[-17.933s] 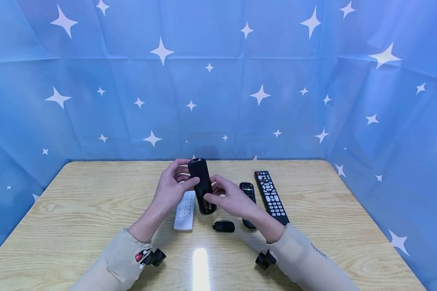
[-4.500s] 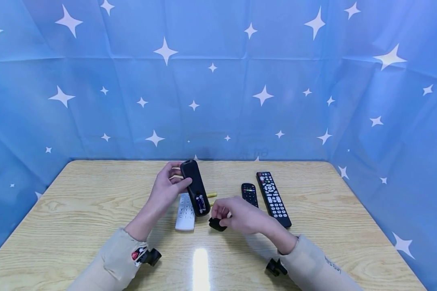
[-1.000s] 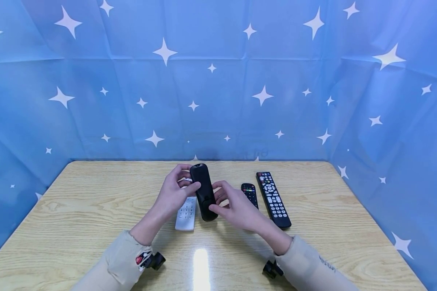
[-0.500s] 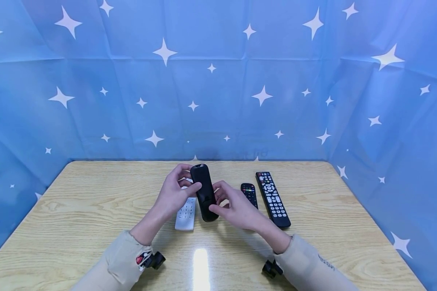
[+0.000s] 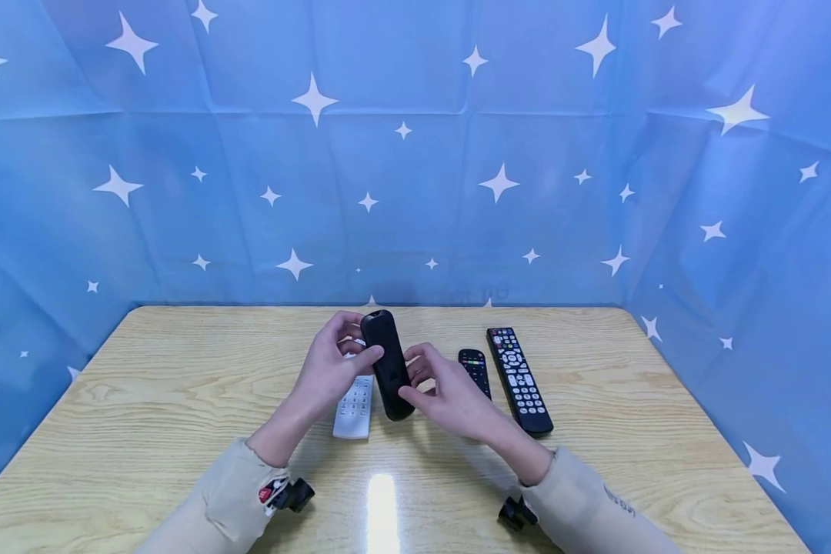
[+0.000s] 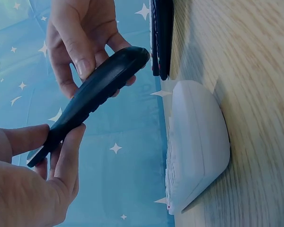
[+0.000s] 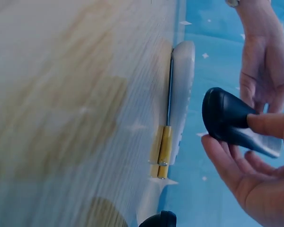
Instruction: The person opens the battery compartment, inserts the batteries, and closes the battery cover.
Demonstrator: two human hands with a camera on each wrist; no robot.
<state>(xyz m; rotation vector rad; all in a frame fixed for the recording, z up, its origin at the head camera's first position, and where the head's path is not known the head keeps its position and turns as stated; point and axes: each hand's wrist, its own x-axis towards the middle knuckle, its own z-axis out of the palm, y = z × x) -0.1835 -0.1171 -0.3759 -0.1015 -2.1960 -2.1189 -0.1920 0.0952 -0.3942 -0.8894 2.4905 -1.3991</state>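
A black remote control (image 5: 388, 365) is held tilted above the table, its back facing me. Over its battery compartment sits a black cover (image 5: 396, 396). My left hand (image 5: 328, 362) grips the far end, thumb on the back and fingers beneath. My right hand (image 5: 450, 396) holds the near end by its right edge, with the thumb at the cover. Partly behind the left hand and the black remote lies a white remote (image 5: 353, 408). Beside it in the right wrist view are yellow cylinders (image 7: 165, 146) that look like batteries; in the head view they are hidden.
To the right lie a small black remote (image 5: 474, 365), partly hidden by my right hand, and a longer black remote (image 5: 519, 381) with white buttons. A blue star-patterned curtain (image 5: 415, 154) stands behind the wooden table (image 5: 180, 408).
Earlier the compartment stood uncovered with blue batteries in it, while my right hand took the cover from the table. Now the cover is on the remote. Over the last second, hands barely moved.
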